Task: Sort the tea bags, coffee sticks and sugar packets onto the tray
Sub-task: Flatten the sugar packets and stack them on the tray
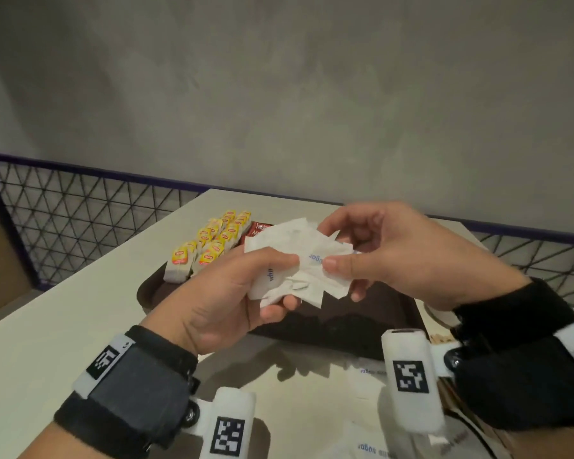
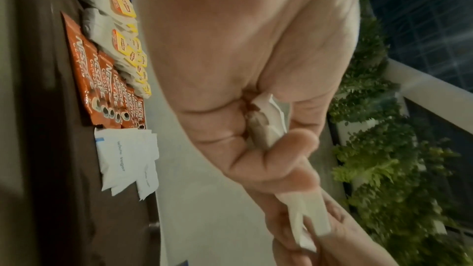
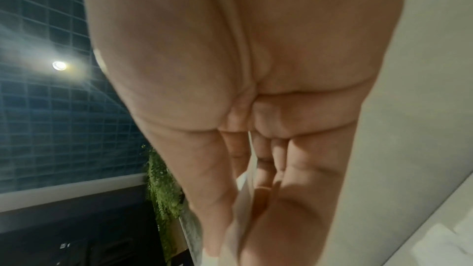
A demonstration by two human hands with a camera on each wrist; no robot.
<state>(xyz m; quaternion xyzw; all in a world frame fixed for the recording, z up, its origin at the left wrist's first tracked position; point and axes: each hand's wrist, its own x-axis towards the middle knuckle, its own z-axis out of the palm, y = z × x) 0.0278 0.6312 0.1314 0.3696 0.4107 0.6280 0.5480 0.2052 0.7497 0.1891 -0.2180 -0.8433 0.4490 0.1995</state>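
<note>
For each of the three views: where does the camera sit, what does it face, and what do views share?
Head: looks forward and down at both hands holding sugar packets above the tray.
Left wrist: along the left palm at tea bags, coffee sticks.
Right wrist: along the right palm; packets barely visible.
Shared: the held packets.

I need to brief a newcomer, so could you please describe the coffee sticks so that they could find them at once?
Start at the dark brown tray on the pale table. Along its far side lie yellow-tagged tea bags and white sugar packets. The coffee sticks lie overlapped between them, the only red-orange packets, printed Nescafe.
</note>
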